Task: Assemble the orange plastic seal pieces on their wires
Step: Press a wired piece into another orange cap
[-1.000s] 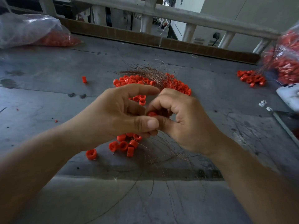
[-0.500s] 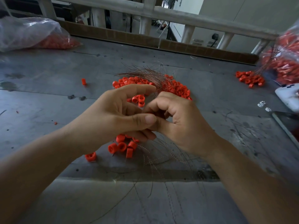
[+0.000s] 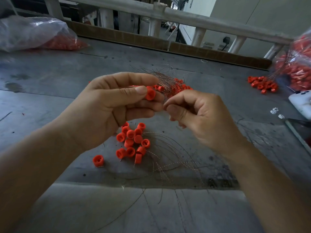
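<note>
1 seal (image 3: 150,95) pinched between left hand (image 3: 107,111) thumb and fingers; right hand (image 3: 202,115), just beside, pinches a faint wire (image 3: 164,99); seal pile (image 3: 133,142) beneath.

Grey scuffed table (image 3: 50,101) fills the view, dark stains far left. Brown cardboard strip (image 3: 134,37) runs along its far edge. Behind that: pale rail (image 3: 202,20) w/ upright posts (image 3: 199,37). Top right, light wall (image 3: 269,17), dark wall socket (image 3: 227,39) low down. Light soft, even.
</note>
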Action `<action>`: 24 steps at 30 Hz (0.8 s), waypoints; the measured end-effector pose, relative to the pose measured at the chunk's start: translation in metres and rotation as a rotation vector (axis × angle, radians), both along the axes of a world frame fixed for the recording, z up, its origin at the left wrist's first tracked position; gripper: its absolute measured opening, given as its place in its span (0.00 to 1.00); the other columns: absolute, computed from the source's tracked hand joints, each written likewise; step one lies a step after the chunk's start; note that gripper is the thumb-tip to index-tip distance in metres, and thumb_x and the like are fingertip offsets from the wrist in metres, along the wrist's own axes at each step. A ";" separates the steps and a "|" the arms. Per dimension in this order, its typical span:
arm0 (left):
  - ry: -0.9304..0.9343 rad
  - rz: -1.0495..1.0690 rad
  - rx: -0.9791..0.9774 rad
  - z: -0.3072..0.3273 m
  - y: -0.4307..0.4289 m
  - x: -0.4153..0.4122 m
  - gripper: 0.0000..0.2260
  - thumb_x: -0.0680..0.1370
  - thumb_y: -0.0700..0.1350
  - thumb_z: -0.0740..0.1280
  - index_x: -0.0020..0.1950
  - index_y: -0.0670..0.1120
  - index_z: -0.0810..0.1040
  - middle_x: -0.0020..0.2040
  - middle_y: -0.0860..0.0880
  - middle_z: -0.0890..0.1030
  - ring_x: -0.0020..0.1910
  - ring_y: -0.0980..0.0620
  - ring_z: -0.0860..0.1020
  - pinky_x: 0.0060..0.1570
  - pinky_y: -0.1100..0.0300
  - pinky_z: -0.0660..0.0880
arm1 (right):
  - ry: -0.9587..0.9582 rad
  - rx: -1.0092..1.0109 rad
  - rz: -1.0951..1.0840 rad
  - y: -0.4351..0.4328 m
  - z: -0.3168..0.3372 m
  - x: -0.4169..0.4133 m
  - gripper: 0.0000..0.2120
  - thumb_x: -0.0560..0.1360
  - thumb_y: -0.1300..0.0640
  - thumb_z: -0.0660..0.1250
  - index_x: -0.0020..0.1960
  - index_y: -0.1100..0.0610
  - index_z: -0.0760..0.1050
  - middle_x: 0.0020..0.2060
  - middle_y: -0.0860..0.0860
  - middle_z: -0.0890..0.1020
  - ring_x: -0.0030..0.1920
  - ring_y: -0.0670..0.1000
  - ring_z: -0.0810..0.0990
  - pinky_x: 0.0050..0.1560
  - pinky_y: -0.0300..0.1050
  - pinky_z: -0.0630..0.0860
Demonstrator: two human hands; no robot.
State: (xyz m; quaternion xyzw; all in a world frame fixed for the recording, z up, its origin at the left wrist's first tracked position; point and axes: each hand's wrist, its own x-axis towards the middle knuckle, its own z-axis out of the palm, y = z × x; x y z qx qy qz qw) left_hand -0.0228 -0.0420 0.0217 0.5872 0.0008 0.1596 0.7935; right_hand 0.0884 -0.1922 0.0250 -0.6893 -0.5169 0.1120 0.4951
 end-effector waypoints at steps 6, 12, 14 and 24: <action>0.050 0.119 0.206 0.000 0.003 0.000 0.07 0.57 0.44 0.71 0.32 0.44 0.82 0.31 0.47 0.81 0.29 0.55 0.80 0.29 0.68 0.76 | -0.171 -0.031 -0.070 -0.004 0.001 0.003 0.05 0.72 0.62 0.69 0.39 0.53 0.78 0.29 0.40 0.76 0.31 0.36 0.75 0.33 0.26 0.68; 0.163 0.263 0.555 -0.002 0.014 0.001 0.08 0.58 0.41 0.74 0.35 0.49 0.82 0.31 0.47 0.82 0.29 0.54 0.80 0.31 0.67 0.77 | -0.262 -0.147 -0.096 -0.004 -0.002 0.006 0.02 0.71 0.61 0.70 0.40 0.57 0.80 0.33 0.41 0.76 0.36 0.37 0.75 0.36 0.26 0.68; 0.239 0.237 0.679 -0.006 0.018 0.001 0.11 0.63 0.36 0.72 0.36 0.51 0.82 0.31 0.48 0.82 0.28 0.57 0.78 0.30 0.68 0.75 | -0.274 -0.194 -0.093 -0.002 -0.006 0.006 0.02 0.71 0.60 0.70 0.40 0.57 0.81 0.33 0.42 0.75 0.37 0.38 0.74 0.37 0.27 0.68; 0.375 0.290 0.952 -0.020 0.020 0.008 0.19 0.56 0.66 0.64 0.33 0.53 0.81 0.34 0.54 0.81 0.33 0.59 0.77 0.36 0.64 0.71 | -0.316 -0.472 -0.010 0.004 -0.017 0.005 0.06 0.72 0.53 0.69 0.44 0.55 0.81 0.33 0.40 0.75 0.37 0.39 0.75 0.39 0.30 0.70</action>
